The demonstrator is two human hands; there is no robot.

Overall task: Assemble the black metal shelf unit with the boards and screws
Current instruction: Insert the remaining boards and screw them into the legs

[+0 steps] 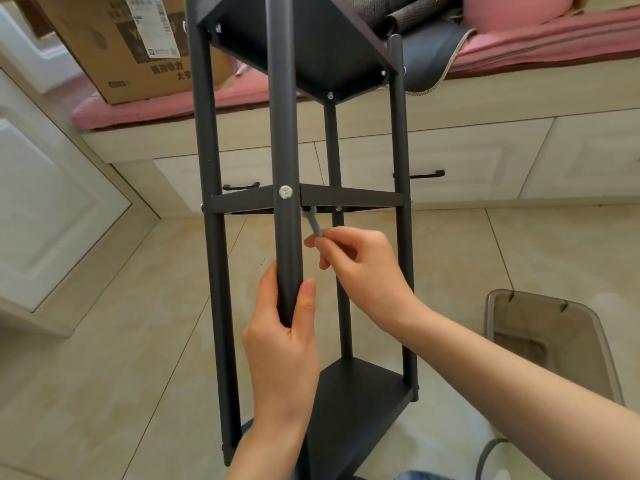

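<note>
Under the middle board's front corner, my right hand pinches the wrench on the fastener; left hand grips the front post. Short turns, keep wrench seated square.

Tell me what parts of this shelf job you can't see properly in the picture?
- Head of the small wrench: tucked under the middle board, behind the front pole; what it turns is hidden.
- Wrench handle: covered by the right hand.
- Pole section under the left hand: covered.
- Shelf top: cut off by the upper edge.
- Box label: too blurred to read.
</note>
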